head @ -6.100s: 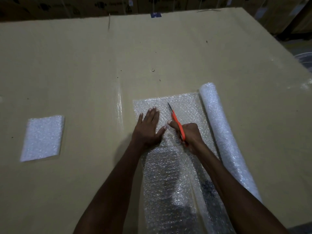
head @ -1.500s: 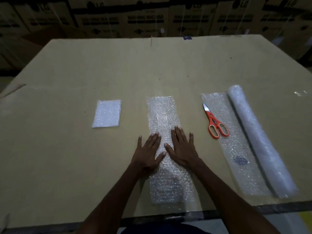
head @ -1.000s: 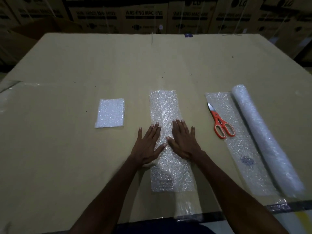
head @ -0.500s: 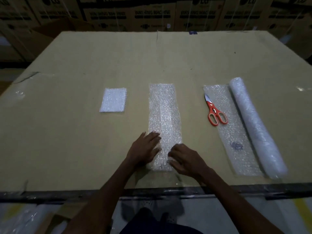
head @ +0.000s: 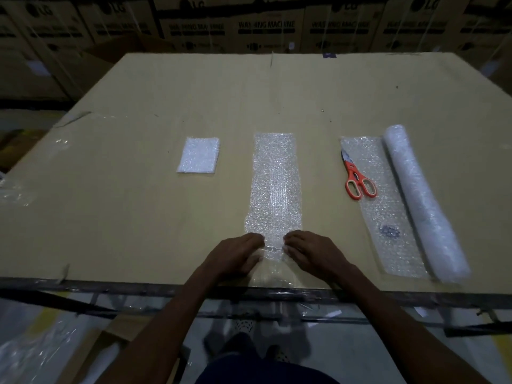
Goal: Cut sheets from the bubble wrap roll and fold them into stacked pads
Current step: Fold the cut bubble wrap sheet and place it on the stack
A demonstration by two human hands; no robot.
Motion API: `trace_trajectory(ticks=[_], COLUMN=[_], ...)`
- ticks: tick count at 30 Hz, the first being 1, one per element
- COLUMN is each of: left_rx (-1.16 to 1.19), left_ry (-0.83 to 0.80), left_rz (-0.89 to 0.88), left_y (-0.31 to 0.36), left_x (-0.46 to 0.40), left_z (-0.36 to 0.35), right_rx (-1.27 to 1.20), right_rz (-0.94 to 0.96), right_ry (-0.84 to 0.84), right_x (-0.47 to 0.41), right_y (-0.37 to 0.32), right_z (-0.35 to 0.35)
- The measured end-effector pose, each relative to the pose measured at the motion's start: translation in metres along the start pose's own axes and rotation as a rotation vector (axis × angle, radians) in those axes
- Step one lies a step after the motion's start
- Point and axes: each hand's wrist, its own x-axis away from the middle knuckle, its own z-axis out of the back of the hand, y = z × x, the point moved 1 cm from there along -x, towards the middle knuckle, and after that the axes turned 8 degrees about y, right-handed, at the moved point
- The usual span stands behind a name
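Note:
A long cut sheet of bubble wrap (head: 274,187) lies lengthwise in the middle of the cardboard-covered table (head: 138,217). My left hand (head: 235,256) and my right hand (head: 313,253) pinch its near end from either side, fingers curled on the edge. A folded white bubble-wrap pad (head: 199,154) lies to the left. The bubble wrap roll (head: 421,200) lies at the right with an unrolled flap (head: 388,217) beside it. Orange-handled scissors (head: 357,178) rest on that flap.
The table's dark near edge (head: 110,286) runs just below my hands. Stacked washing-machine cartons (head: 266,26) line the far side. Plastic film (head: 16,195) clings to the table's left edge. Cardboard and plastic lie on the floor at the lower left.
The scissors were set down on the roll's flap and the cut sheet moved to the middle. My hands slid from flat on the sheet down to its near end and now pinch it.

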Motion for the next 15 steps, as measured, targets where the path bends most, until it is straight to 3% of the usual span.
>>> trace_trajectory(ticks=[5,10,15], left_rx=[0.041,0.359,0.740], left_ry=[0.044,0.132,0.079], left_rz=[-0.010,0.174,0.424], left_y=[-0.008,-0.019,-0.054], left_x=[-0.021,-0.065,-0.116], left_z=[0.005,0.021,0.034], right_rx=[-0.078,-0.106,-0.326], right_rz=[-0.107,-0.158,-0.508], right_ry=[0.049,0.141,0.144], right_x=[-0.010,-0.036,-0.090], right_y=[0.003,0.015,0.045], right_z=[0.007,0.004,0.000])
